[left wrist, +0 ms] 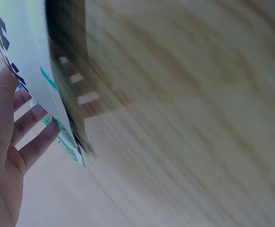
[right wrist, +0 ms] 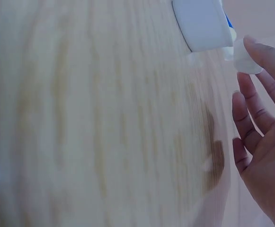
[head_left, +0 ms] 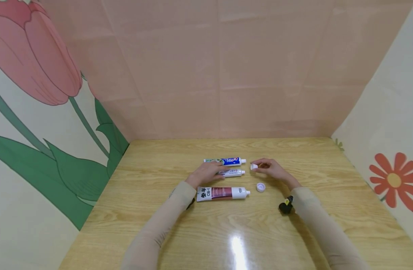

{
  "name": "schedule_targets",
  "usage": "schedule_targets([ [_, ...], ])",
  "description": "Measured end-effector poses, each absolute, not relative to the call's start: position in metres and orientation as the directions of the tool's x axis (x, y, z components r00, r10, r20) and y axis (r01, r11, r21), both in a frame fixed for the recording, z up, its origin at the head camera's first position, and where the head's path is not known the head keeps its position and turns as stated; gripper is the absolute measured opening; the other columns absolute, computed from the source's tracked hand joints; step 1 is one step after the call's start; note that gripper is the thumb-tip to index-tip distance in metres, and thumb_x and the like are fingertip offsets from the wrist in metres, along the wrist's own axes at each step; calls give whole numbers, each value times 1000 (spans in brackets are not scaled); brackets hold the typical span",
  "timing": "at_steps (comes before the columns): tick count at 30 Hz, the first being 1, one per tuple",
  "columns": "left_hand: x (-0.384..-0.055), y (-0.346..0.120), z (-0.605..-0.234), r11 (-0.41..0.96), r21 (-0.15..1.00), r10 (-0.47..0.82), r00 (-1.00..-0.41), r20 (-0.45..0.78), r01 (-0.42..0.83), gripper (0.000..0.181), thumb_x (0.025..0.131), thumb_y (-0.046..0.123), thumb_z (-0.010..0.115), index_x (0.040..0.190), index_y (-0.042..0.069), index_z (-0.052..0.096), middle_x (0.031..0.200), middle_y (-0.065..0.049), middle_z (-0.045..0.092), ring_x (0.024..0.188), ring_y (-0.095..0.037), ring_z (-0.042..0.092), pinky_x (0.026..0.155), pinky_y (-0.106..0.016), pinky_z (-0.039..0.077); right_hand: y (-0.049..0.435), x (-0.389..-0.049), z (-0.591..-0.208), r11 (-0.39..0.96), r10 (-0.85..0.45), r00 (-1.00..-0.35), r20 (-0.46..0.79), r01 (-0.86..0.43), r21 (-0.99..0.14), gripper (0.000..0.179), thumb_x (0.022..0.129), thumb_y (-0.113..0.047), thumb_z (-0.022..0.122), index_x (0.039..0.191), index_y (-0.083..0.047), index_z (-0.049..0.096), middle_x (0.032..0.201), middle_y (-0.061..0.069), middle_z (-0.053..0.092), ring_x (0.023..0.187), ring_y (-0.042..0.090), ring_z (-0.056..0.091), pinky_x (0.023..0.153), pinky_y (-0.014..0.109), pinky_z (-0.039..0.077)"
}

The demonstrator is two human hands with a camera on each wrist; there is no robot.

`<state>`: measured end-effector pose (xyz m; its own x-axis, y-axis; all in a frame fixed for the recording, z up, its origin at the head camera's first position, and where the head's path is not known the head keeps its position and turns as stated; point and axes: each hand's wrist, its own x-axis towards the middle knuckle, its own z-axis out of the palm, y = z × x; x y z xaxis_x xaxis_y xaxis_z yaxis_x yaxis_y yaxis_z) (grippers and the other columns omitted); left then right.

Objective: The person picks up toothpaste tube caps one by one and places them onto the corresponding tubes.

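Note:
My left hand point(head_left: 209, 173) holds the middle toothpaste tube point(head_left: 233, 173), a slim white one, with the thumb and fingers on either side of it; the tube's tail is hidden under the hand. In the left wrist view the other fingers point(left wrist: 29, 125) stretch out loosely. A small white cap point(head_left: 253, 167) is pinched between the thumb and fingertips of my right hand point(head_left: 272, 170), just right of the bare tube nozzles. Beyond the left hand lies a blue, white and green toothpaste tube point(head_left: 231, 161). Nearer lies a larger white and maroon toothpaste tube point(head_left: 221, 193), its nozzle uncapped.
A larger white cap point(head_left: 260, 187) lies on the wooden table point(head_left: 206, 228), right of the maroon tube's nozzle. A pink wall covering point(head_left: 220, 75) rises behind the table's far edge, with flower-printed panels at both sides.

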<state>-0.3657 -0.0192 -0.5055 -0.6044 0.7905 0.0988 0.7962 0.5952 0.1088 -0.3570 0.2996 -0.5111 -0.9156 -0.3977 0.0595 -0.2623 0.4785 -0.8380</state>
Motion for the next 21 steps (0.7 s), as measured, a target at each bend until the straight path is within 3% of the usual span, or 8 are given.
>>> schedule_targets([
  [11, -365, -18, -503, 591, 112, 794, -601, 95, 799, 46, 91, 40, 55, 134, 26, 48, 135, -2, 51, 125, -20, 46, 107, -39, 36, 298, -368, -531, 490, -451, -887, 99, -339, -803, 35, 83, -25, 70, 114, -9, 66, 94, 6, 61, 80, 13, 50, 66, 23, 45],
  [21, -365, -17, -502, 595, 103, 792, -604, 90, 797, 46, 91, 40, 55, 134, 25, 49, 134, -1, 53, 123, -19, 48, 106, -37, 37, 282, -359, -515, 499, -487, -873, 25, -302, -812, 38, 85, -20, 68, 118, -4, 62, 105, 16, 61, 86, 20, 47, 70, 23, 42],
])
